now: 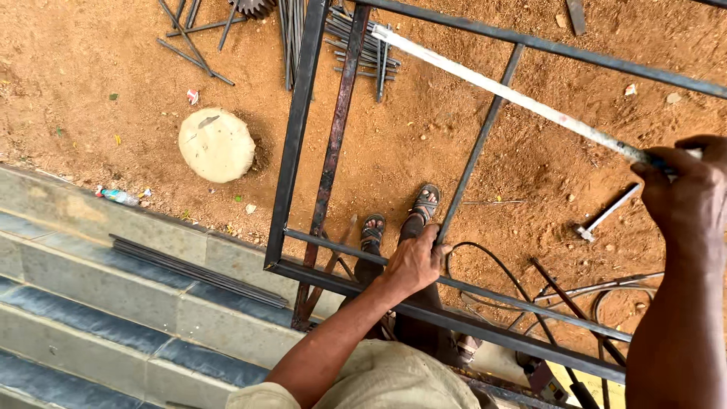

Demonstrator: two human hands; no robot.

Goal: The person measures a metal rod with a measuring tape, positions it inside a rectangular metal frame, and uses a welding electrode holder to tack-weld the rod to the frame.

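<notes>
Two hands work on a dark metal frame [303, 129] held up over red dirt. From the head camera, the left hand [413, 265] has its fingers curled shut round a thin inner bar [478, 148] of the frame, near the lower rail. The right hand [685, 189] is clamped on the end of a long pale rod [500, 89] laid slantwise across the frame. A hammer [606, 214] lies on the ground beyond the sandalled feet [400, 220], loose rods [356, 45] farther off, stone steps [113, 303] at left. No containers show.
</notes>
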